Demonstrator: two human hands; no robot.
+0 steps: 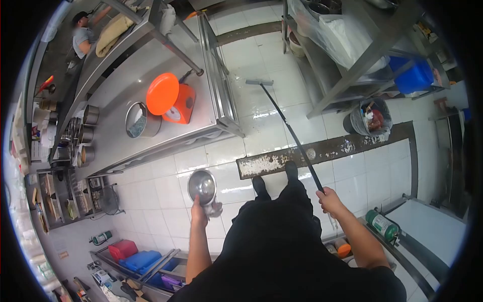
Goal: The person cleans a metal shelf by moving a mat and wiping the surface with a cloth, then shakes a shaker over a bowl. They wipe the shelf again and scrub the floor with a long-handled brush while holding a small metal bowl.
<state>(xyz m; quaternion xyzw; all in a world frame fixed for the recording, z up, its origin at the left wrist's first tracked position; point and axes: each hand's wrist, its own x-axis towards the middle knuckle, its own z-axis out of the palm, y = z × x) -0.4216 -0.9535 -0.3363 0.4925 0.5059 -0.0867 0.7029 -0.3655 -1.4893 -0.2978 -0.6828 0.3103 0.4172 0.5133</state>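
My right hand (pixel 330 200) is wrapped round the upper end of the long black handle of a floor squeegee (pixel 288 125). Its grey blade rests on the wet white tiles ahead, between the steel table and the rack. Off to my left, my left hand (pixel 199 213) grips a shiny round steel bowl (pixel 203 184) at its near rim, held out above the floor with its hollow side showing. A smaller shiny metal piece (pixel 216 208) shows beside the fingers, its kind unclear.
A steel table (pixel 191 133) at left bears an orange scale (pixel 178 105) and a steel pot (pixel 142 121). A lined trash bin (pixel 369 118) stands by the right rack (pixel 327 93). A dark floor channel (pixel 327 151) crosses ahead of my feet. Another person (pixel 83 35) is far left.
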